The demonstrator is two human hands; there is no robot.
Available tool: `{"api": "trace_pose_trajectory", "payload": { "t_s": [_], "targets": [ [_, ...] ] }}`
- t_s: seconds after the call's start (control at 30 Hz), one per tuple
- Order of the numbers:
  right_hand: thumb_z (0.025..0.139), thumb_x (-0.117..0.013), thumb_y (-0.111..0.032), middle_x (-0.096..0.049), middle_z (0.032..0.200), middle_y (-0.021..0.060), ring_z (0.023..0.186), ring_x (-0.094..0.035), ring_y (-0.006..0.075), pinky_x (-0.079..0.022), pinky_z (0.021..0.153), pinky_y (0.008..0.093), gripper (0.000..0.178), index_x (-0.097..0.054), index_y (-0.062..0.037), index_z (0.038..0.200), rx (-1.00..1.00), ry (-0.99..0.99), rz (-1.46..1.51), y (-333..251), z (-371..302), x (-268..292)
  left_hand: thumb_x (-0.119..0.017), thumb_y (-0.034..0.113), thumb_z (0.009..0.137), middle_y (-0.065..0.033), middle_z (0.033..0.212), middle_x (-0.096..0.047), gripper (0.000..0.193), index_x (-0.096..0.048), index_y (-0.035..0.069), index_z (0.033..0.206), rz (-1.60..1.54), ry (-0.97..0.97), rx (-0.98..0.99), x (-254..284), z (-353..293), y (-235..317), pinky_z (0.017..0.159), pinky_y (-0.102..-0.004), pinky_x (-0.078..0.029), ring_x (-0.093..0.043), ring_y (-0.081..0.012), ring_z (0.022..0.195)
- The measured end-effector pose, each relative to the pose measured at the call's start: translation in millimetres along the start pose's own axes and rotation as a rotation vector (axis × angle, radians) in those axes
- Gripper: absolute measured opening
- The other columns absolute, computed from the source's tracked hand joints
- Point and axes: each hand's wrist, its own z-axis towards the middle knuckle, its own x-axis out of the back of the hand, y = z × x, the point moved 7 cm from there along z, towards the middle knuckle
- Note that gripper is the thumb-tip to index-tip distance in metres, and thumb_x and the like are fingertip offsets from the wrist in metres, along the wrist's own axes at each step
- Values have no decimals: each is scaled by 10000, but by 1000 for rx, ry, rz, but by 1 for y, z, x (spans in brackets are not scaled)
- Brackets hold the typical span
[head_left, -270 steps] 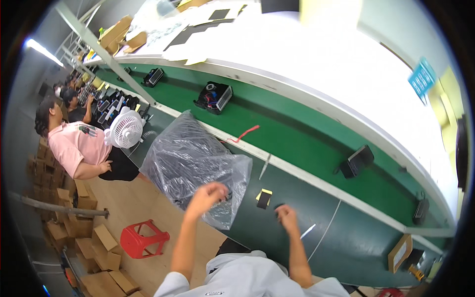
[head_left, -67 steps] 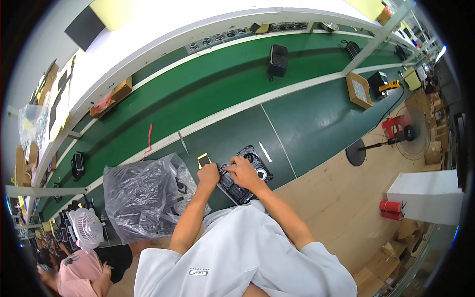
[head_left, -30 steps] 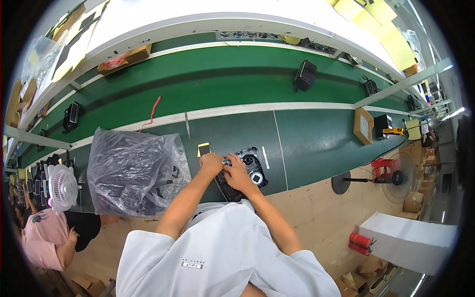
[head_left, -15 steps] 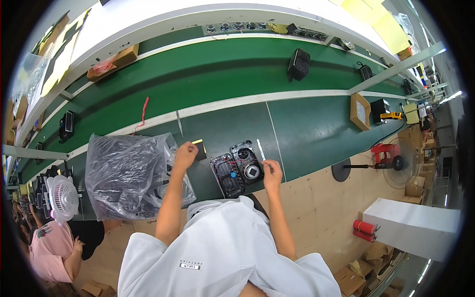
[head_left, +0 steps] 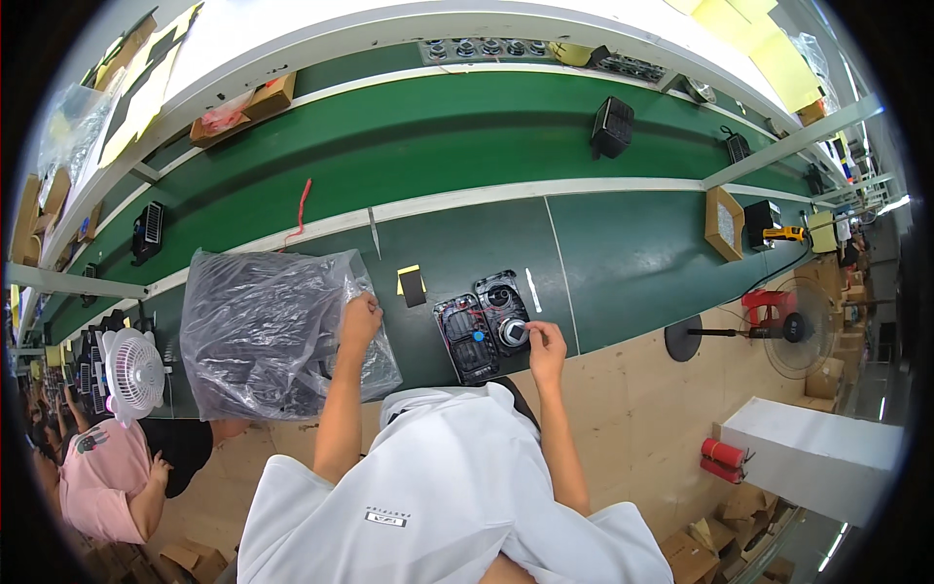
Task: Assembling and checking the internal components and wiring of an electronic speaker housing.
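Note:
An opened black speaker housing [head_left: 470, 350] lies as two halves side by side on the green bench, with red wires and a blue round spot inside. A round silver part with a dark square on top, seemingly a speaker driver [head_left: 512, 333], sits in the right half. My right hand [head_left: 548, 350] is pinched at that driver's right edge; whatever its fingertips hold is too small to tell. At the right edge of a large clear plastic bag [head_left: 258, 336] with dark contents, my left hand [head_left: 361, 321] is closed, its grip hidden.
Beyond the housing lie black and yellow pads [head_left: 413, 285], a white strip [head_left: 532, 290] and a pointed metal tool [head_left: 375, 234]. A small carton [head_left: 724, 224] stands right. Past a white rail, a green belt [head_left: 438, 136] carries black devices. A person in pink [head_left: 107, 477] sits left.
My left hand has moved left and nearer, from beside the black and yellow pads to the bag's edge. My right hand has shifted slightly left toward the driver. The whole view has shifted a little.

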Motion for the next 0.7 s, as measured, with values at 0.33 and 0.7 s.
{"api": "trace_pose_trajectory", "payload": {
  "t_s": [0.33,0.7],
  "targets": [
    [916,-582,-21,-643,934,68,826,-588,135,-450,723,248,123,-701,-10,946,7,-10,-62,13,-28,4,-661,161,822,-31,782,-685,112,-693,77,890,-592,-249,390,66,-6,-42,617,-284,-518,-668,-160,723],
    [903,-579,-49,-649,893,95,769,-603,179,-470,695,295,139,-706,-23,952,-3,-29,-105,-24,-41,-18,-765,115,694,-165,910,-684,261,-654,52,922,543,-202,-134,45,-62,-51,768,-468,-547,-684,-355,890]
  ]
}}
